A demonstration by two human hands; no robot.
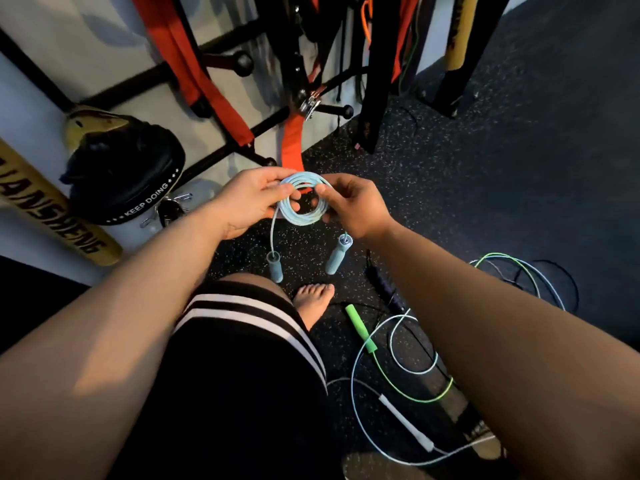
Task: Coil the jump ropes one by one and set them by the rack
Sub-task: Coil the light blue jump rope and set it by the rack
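Holds coiled light-blue jump rope [298, 219] in mid-air, just near of rack [221, 153]. Wraps left hand [247, 199] grip round coil's left side, pinches right side with right hand [353, 206] grip. Leaves both handles [337, 256] dangling below. Loose ropes [361, 328] on floor, near right.

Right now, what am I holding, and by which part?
The blue jump rope, by its coil: left hand grips one side, right hand pinches the other.
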